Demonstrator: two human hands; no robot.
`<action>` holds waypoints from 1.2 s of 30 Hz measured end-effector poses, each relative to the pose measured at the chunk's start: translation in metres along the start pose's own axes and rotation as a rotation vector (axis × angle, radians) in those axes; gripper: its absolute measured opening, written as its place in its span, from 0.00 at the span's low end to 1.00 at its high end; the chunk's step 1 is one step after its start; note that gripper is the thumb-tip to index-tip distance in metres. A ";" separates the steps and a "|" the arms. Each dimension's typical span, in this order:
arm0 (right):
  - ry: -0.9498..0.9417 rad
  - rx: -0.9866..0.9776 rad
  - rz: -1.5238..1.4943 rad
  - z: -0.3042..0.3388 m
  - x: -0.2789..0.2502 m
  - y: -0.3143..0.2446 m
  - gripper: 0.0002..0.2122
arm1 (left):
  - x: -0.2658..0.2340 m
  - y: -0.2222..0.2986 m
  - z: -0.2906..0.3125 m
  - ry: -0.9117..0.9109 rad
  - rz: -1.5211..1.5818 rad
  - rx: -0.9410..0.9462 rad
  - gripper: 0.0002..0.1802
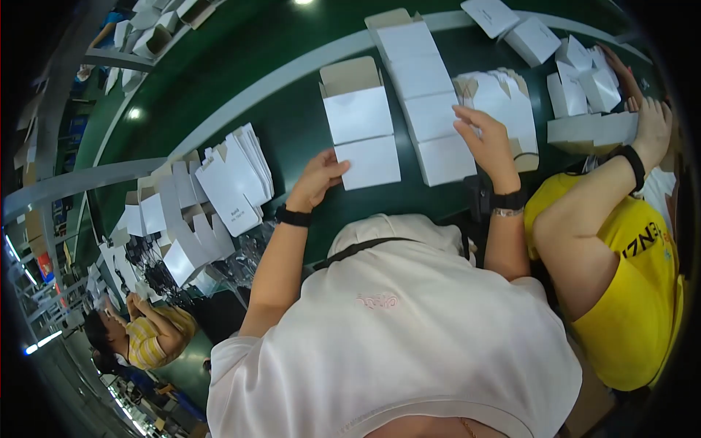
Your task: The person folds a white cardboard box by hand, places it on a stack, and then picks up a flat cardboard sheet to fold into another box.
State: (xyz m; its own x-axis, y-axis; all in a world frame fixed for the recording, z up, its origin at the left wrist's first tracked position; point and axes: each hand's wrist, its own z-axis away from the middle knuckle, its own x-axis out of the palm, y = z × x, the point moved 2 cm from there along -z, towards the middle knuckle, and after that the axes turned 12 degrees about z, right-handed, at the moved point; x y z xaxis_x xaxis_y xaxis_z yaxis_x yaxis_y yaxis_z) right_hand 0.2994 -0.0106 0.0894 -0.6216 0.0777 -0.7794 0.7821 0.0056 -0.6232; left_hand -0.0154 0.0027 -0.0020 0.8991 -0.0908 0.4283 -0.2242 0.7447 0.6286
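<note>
- On the dark green table (296,120), straight ahead of the person, lies the short row (361,139): two white boxes end to end, the far one with its flap up, showing a grey-brown inside.
- At the short row's near left edge is the left hand (319,177), half closed, its thumb lying over the side of the near box; whether it grips the box I cannot tell.
- Just right of the short row runs the long row (431,102), several white boxes end to end, with a raised brown flap at its far end.
- Farther right of the short row, past most of the long row, is the right hand (483,142), thumb and fingers apart and loosely bent, fingertips at the long row's right edge; I cannot tell whether they touch it.
- Beyond the long row, to the right of the short row, are flat cartons (504,109) in a stack.
- Left of the short row, well apart, lean more cartons (230,190), beside open boxes (182,255), clear bags (252,248) and black cables (150,266).
- Far right of the short row sits a co-worker in a yellow shirt (621,321), a hand near white boxes (591,130).
</note>
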 end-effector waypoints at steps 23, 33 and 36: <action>-0.047 -0.280 0.006 0.020 0.015 -0.066 0.12 | 0.000 -0.049 0.039 0.326 -0.305 0.384 0.30; -0.481 -0.689 -0.137 -0.029 0.091 -0.257 0.19 | -0.152 -0.011 0.148 1.296 -0.682 0.819 0.22; -0.556 -0.643 -0.004 -0.055 0.185 -0.273 0.24 | -0.188 0.008 0.144 1.350 -0.747 0.876 0.26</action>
State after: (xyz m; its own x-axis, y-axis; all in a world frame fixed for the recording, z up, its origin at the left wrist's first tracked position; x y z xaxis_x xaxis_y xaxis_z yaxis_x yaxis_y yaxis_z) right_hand -0.0265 0.0574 0.1193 -0.4241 -0.4242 -0.8001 0.5479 0.5833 -0.5996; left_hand -0.2402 -0.0697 0.0156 0.4476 0.6787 -0.5823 0.6286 0.2243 0.7447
